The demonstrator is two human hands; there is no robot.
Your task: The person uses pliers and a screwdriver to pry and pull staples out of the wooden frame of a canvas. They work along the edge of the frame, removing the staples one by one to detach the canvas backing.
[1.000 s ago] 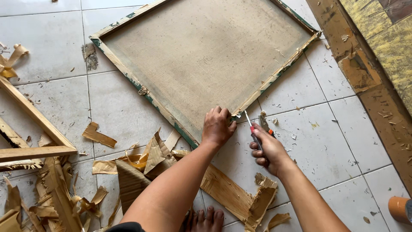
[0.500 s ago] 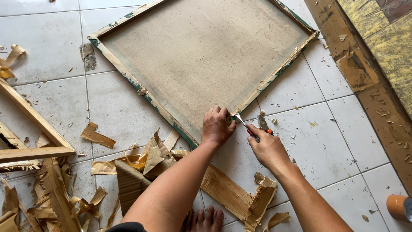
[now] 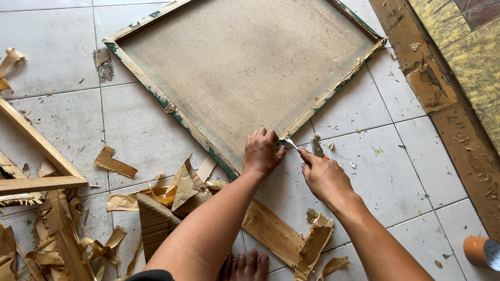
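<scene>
Nearest, bare toes (image 3: 249, 258) and torn scraps (image 3: 172, 195) on the floor tiles (image 3: 390, 177). Just beyond, left hand (image 3: 262, 153) pressed down with fingers curled closed on the near corner of the frame (image 3: 156, 96), right hand (image 3: 324, 177) clenched round a blade (image 3: 291, 144) whose tip meets that corner beside the left fingers. Best kept shallow, angled away from the left fingers, frame pinned flat.
</scene>
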